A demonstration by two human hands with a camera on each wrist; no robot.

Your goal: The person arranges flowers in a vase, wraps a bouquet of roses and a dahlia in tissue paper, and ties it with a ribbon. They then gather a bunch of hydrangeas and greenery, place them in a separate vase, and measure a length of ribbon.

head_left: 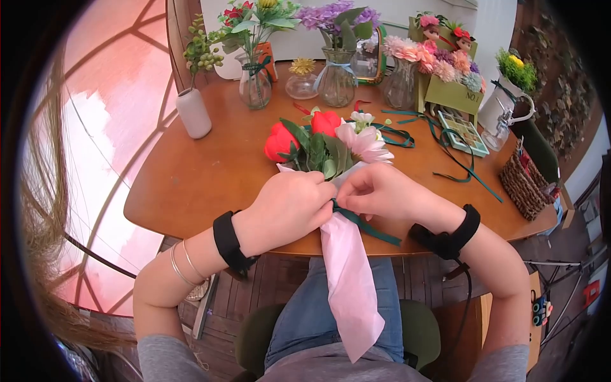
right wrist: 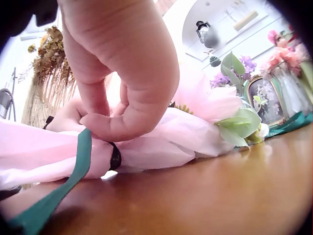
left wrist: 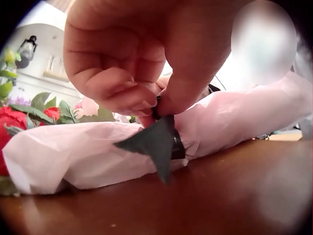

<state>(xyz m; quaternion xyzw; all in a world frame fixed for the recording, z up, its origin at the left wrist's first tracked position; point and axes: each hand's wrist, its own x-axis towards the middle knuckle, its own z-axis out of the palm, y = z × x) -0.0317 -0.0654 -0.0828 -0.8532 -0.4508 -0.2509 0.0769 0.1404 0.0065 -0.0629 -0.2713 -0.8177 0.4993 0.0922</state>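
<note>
A bouquet of red and pale pink flowers [head_left: 364, 144] lies on the table, wrapped in pink paper [head_left: 349, 274] whose tail hangs over the front edge. A dark green ribbon [right wrist: 80, 164] circles the paper's waist. Over that waist, my left hand [head_left: 289, 205] pinches the ribbon between thumb and fingers, and a short end [left wrist: 155, 142] sticks out below in the left wrist view. Close beside it my right hand [head_left: 382, 191] has thumb and forefinger bent together on the ribbon, whose longer end trails toward the table edge. The knot area is hidden behind the fingers.
Glass vases of flowers [head_left: 337, 83] stand along the back, with a white vase [head_left: 193, 113] at the left. Loose green ribbon [head_left: 468, 167] and a small palette-like box [head_left: 463, 132] lie to the right. A wicker basket [head_left: 527, 181] stands at the right edge.
</note>
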